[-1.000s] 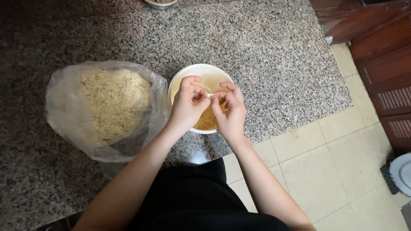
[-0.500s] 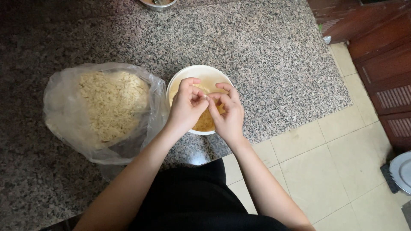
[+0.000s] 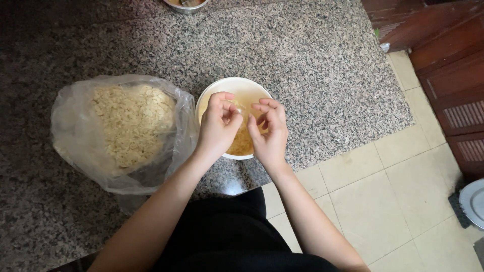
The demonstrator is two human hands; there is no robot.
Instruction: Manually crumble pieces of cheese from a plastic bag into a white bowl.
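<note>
Speckled grey granite countertop [image 3: 312, 55] fills most of the head view, with pale floor tiles [image 3: 383, 201] to the right and near. Near its edge sits a round white bowl [image 3: 217, 89] holding yellowish liquid and small pale pieces. Both hands hover over it: the left hand [image 3: 218, 127] and right hand [image 3: 269, 132] have fingers curled, fingertips pinched together around a tiny pale piece between them, seemingly peeling or splitting it. Left of the bowl lies a clear plastic bag of pale grains [image 3: 126, 128]. Finishing calls for fine fingertip work.
</note>
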